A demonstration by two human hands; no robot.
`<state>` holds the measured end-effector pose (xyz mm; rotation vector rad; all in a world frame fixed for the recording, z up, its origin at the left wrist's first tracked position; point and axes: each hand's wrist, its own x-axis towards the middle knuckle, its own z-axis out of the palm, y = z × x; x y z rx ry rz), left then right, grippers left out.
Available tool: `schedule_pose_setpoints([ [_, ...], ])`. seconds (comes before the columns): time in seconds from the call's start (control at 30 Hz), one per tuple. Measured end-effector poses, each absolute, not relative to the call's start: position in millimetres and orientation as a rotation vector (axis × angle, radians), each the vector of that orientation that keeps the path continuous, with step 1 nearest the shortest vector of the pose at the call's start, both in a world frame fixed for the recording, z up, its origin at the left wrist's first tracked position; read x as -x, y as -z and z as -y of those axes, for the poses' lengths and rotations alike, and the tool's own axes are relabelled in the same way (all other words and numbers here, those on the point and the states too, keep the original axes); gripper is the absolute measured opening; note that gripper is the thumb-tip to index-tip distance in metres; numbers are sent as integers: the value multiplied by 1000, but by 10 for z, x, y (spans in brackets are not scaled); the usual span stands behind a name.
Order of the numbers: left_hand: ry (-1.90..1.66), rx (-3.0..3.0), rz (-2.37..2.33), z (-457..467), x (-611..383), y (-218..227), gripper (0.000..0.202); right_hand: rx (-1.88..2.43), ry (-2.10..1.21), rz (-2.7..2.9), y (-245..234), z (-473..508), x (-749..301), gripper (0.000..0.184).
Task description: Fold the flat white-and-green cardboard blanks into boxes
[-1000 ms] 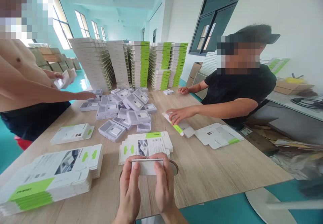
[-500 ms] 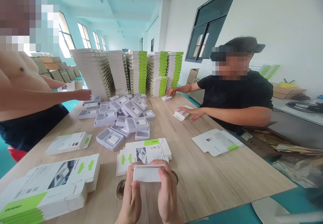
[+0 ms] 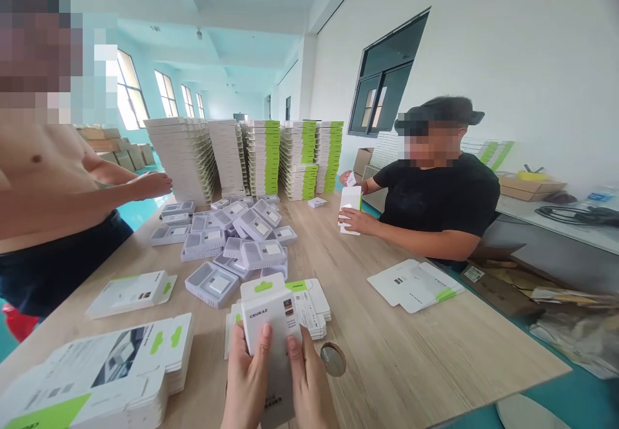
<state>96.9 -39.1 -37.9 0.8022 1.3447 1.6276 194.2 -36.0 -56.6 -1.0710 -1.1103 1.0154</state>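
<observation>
Both my hands grip a white retail carton (image 3: 271, 332) printed "CEUKAZ" with a green tab, standing upright over the table's near edge. My left hand (image 3: 246, 380) holds its left side and my right hand (image 3: 309, 384) its right side, with fingers across the front. Its lower end is hidden behind my hands. Just behind the carton lies a stack of printed flat carton blanks (image 3: 309, 306). A round metal-faced disc (image 3: 333, 359) lies on the wooden table (image 3: 411, 364) beside my right hand.
Grey plastic trays (image 3: 232, 239) lie heaped mid-table. A co-worker in a black T-shirt (image 3: 435, 197) holds a white carton (image 3: 351, 208), and a shirtless person (image 3: 58, 177) stands left. Flat blanks (image 3: 97, 371) lie near left, others (image 3: 413, 285) right. Carton towers (image 3: 264, 158) stand behind.
My hands have turned the carton from a low, edge-on position to upright, showing its printed front. The co-worker has raised a carton upright, and the view has tilted slightly.
</observation>
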Motion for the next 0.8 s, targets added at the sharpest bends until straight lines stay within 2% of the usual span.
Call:
schedule_pose_setpoints([
  [0.13,-1464,-769,-1243,518,-935,446,60,1132,-1022,1227,473,318,-2093,64],
  [0.3,-1411,-610,-1132,592,-856,537,56,1067,-1115,1361,398,458,-2205,48],
  [0.4,-1300,-354,-1094,605,-846,602,52,1069,-1157,1392,411,522,-2243,46],
  [0.5,-1271,-284,-1058,612,-862,619,57,1094,-1129,1372,421,520,-2275,47],
  [0.67,-1498,-631,-1166,527,-800,476,87,1079,-1229,1341,451,511,-2310,57],
  [0.73,-1611,-784,-1220,469,-735,413,83,1063,-1284,1296,472,537,-2313,58],
  [0.8,-1624,-898,-1235,427,-673,375,70,1036,-1326,1247,482,571,-2312,59],
])
